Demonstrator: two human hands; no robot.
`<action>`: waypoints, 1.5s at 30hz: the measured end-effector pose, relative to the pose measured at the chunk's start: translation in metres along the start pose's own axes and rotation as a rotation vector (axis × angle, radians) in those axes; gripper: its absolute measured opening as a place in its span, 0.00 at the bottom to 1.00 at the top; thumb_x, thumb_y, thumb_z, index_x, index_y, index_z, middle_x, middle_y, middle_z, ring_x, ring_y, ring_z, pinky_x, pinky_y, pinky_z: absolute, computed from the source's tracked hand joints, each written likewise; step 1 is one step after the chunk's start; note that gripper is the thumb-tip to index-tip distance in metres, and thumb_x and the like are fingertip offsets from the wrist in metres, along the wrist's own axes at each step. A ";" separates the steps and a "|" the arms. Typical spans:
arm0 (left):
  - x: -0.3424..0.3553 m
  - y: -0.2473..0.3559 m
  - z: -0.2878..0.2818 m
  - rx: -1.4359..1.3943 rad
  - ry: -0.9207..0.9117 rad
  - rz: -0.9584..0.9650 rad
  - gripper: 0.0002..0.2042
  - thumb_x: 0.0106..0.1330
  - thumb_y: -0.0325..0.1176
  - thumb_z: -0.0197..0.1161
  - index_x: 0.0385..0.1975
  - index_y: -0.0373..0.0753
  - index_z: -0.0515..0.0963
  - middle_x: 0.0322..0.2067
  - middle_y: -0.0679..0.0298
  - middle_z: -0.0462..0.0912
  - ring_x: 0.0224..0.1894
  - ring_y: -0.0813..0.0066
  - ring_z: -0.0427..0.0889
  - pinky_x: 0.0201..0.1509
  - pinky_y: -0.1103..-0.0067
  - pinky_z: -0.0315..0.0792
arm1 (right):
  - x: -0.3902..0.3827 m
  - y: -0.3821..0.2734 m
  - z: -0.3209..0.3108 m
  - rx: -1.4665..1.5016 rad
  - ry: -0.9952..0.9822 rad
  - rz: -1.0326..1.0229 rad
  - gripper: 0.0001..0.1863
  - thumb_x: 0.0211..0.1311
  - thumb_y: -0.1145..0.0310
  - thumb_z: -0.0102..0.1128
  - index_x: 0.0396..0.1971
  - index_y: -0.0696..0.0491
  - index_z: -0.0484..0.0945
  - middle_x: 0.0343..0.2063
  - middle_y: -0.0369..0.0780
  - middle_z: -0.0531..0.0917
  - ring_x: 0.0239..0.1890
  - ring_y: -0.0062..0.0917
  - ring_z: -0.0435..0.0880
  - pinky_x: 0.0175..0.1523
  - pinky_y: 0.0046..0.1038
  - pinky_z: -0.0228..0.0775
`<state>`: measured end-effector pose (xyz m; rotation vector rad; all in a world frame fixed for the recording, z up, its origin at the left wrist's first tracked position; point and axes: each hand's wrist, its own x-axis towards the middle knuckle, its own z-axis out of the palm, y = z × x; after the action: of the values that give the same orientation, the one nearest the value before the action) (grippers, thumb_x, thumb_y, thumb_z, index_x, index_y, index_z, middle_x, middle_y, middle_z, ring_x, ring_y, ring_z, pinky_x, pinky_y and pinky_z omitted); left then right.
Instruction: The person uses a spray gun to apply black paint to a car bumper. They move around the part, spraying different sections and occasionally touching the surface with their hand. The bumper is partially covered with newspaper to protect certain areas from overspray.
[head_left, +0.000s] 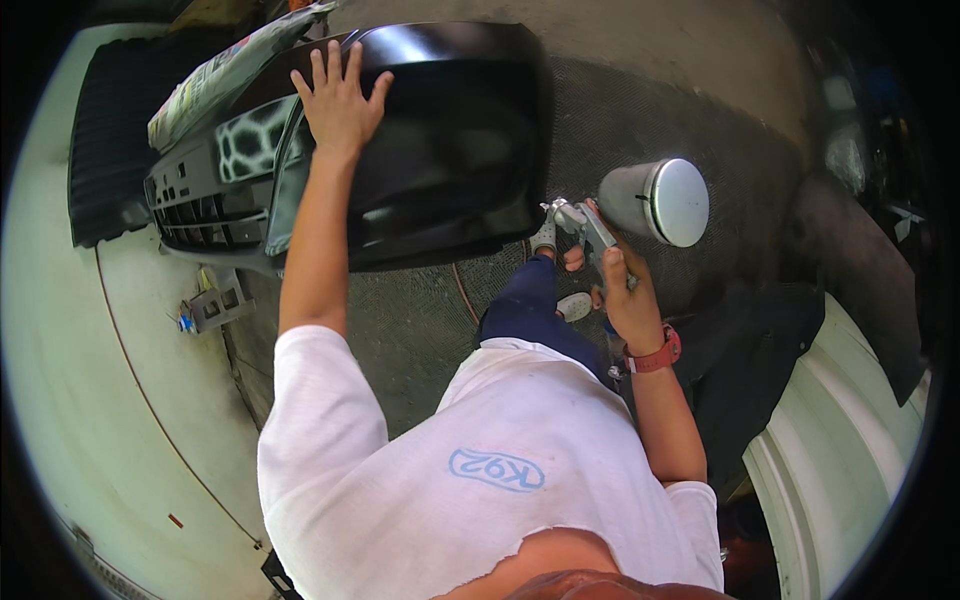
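Note:
My left hand (342, 108) lies flat with spread fingers against the upper edge of a glossy black car bumper (455, 150). The bumper has slotted grille openings at its left end and a patterned pale insert near my left wrist. Lower right of it, my right hand (630, 300) is wrapped round a silver spray gun (592, 228), whose nozzle end points toward the bumper's right corner. A grey metal cup (628, 200) with a pale round lid appears to join the gun on its right side. My palm hides part of the gun's handle.
A printed paper-covered piece (220, 85) leans behind the bumper. A grey hollow block (222, 300) stands at the left. Dark panels (850, 270) and a pale ribbed panel (835, 420) are at the right. A thin hose or cord (135, 365) runs along the left.

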<state>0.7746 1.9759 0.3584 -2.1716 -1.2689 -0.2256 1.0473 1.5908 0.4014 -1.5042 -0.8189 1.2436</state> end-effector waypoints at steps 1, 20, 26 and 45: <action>0.019 -0.012 0.009 0.002 -0.039 0.026 0.37 0.75 0.68 0.50 0.75 0.48 0.72 0.75 0.55 0.70 0.79 0.51 0.64 0.81 0.43 0.48 | -0.001 -0.003 0.006 0.001 0.018 0.009 0.34 0.84 0.41 0.43 0.77 0.48 0.70 0.38 0.36 0.88 0.23 0.09 0.72 0.29 0.18 0.67; 0.144 0.338 0.267 0.047 -0.998 0.605 0.39 0.71 0.68 0.58 0.73 0.45 0.74 0.74 0.58 0.73 0.78 0.57 0.67 0.79 0.51 0.56 | 0.099 0.052 -0.014 0.110 0.155 0.253 0.48 0.78 0.30 0.45 0.78 0.58 0.64 0.64 0.47 0.81 0.51 0.22 0.87 0.50 0.23 0.77; 0.100 0.399 0.254 0.162 -1.102 1.089 0.31 0.70 0.58 0.63 0.70 0.52 0.78 0.71 0.63 0.78 0.75 0.59 0.72 0.80 0.39 0.51 | 0.104 0.064 -0.025 0.170 0.184 0.186 0.43 0.80 0.35 0.47 0.78 0.58 0.66 0.69 0.44 0.78 0.57 0.28 0.87 0.63 0.31 0.77; -0.208 0.343 0.084 0.179 -0.751 1.442 0.32 0.76 0.54 0.55 0.78 0.52 0.67 0.79 0.66 0.66 0.82 0.53 0.58 0.83 0.46 0.42 | 0.052 0.070 -0.017 -0.077 0.104 0.095 0.35 0.84 0.43 0.46 0.77 0.53 0.69 0.48 0.42 0.88 0.42 0.22 0.86 0.47 0.28 0.79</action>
<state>0.9392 1.7495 0.0593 -2.4832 0.2599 1.2794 1.0704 1.6140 0.3187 -1.6717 -0.7414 1.2041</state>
